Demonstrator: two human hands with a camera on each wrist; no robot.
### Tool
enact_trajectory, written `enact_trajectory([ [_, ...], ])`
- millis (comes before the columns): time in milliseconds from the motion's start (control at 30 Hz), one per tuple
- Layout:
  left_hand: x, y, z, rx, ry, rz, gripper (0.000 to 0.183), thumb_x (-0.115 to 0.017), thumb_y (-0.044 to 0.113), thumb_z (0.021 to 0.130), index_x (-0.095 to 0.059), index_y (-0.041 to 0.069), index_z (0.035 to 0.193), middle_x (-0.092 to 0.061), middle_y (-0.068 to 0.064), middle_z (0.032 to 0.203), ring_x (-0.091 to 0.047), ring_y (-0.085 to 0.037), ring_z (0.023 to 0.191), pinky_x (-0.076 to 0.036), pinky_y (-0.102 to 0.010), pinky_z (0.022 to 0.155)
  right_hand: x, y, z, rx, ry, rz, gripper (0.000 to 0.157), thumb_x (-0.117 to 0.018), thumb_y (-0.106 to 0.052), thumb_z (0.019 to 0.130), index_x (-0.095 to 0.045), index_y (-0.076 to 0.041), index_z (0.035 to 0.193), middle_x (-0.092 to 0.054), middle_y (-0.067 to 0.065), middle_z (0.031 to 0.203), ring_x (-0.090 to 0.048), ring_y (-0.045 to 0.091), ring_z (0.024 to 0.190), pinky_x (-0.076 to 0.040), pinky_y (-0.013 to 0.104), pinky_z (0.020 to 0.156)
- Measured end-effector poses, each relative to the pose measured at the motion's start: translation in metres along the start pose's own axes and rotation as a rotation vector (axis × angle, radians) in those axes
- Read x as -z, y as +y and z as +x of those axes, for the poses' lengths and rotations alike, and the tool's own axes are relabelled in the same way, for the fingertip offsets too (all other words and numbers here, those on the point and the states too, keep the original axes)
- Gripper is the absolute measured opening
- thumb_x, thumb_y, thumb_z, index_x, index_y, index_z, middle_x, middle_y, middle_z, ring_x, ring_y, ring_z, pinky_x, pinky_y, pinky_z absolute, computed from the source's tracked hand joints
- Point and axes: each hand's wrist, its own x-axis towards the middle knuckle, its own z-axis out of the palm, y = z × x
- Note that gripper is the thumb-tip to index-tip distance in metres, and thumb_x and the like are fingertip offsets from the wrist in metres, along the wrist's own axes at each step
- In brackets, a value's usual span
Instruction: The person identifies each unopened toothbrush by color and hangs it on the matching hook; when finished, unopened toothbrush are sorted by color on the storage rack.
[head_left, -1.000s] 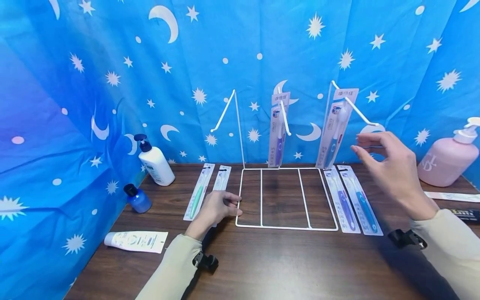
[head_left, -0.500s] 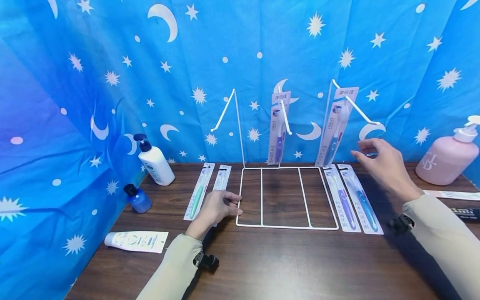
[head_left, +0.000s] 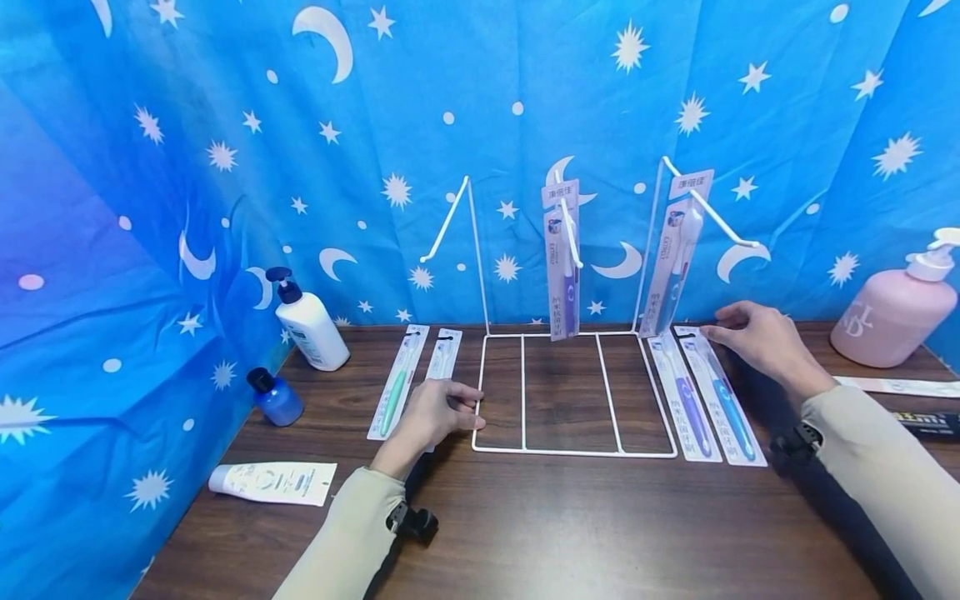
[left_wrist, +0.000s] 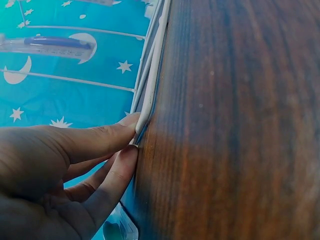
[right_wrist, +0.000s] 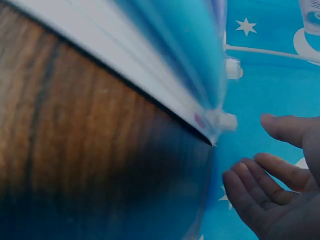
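Note:
With thumb and fingers, my left hand (head_left: 429, 412) pinches the left side wire of a white wire rack (head_left: 573, 453); the left wrist view shows the fingertips on the wire (left_wrist: 156, 65). My right hand (head_left: 765, 343) is at the top end of a packaged blue toothbrush (head_left: 726, 408) lying on the table, thumb and fingers apart in the right wrist view. A packaged purple toothbrush (head_left: 690, 408) lies beside it. From the rack's hooks hang another packaged purple toothbrush (head_left: 568, 287) in the middle and a packaged blue one (head_left: 678, 250) at the right. The left hook (head_left: 446, 221) holds nothing.
Left of the rack lie a packaged green toothbrush (head_left: 396, 392) and another package (head_left: 445, 354), partly behind my left hand. Further left are a white pump bottle (head_left: 315, 333), a small blue bottle (head_left: 279, 402) and a white tube (head_left: 273, 483). A pink pump bottle (head_left: 892, 321) stands right.
My right hand has come down from beside the right hook to the blue toothbrush's top end. The hanging purple package has swung slightly right. My left hand has stayed put.

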Motion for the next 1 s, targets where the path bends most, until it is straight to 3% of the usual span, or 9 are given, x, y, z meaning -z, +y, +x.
enact_trajectory([
  [367, 0.002, 0.000, 0.001, -0.019, 0.012, 0.007, 0.034, -0.086, 0.012, 0.072, -0.076, 0.012, 0.104, -0.065, 0.003, 0.079, -0.058, -0.014, 0.070, -0.045, -0.029, 0.062, -0.003, 0.005, 0.004, 0.016, -0.104, -0.078, 0.063, -0.064, -0.048, 0.090, -0.058, 0.010, 0.116, -0.057, 0.032, 0.110, -0.051, 0.044, 0.096, -0.041, 0.057, 0.079],
  [733, 0.001, -0.001, 0.002, -0.009, 0.003, -0.006, 0.034, -0.086, 0.011, 0.072, -0.075, 0.011, 0.105, -0.065, 0.002, 0.080, -0.058, -0.014, 0.071, -0.045, -0.028, 0.061, -0.005, 0.004, 0.002, -0.022, -0.105, -0.084, 0.044, -0.066, -0.032, 0.091, -0.062, 0.010, 0.102, -0.061, 0.025, 0.094, -0.052, 0.038, 0.085, -0.042, 0.045, 0.068],
  [1000, 0.000, -0.001, 0.001, 0.007, -0.005, -0.014, 0.033, -0.085, 0.010, 0.072, -0.075, 0.011, 0.104, -0.065, 0.002, 0.079, -0.058, -0.015, 0.071, -0.045, -0.030, 0.062, -0.001, 0.002, -0.006, -0.068, -0.084, -0.031, 0.047, -0.062, -0.033, 0.092, -0.056, 0.012, 0.108, -0.057, 0.028, 0.101, -0.050, 0.039, 0.089, -0.043, 0.047, 0.071],
])
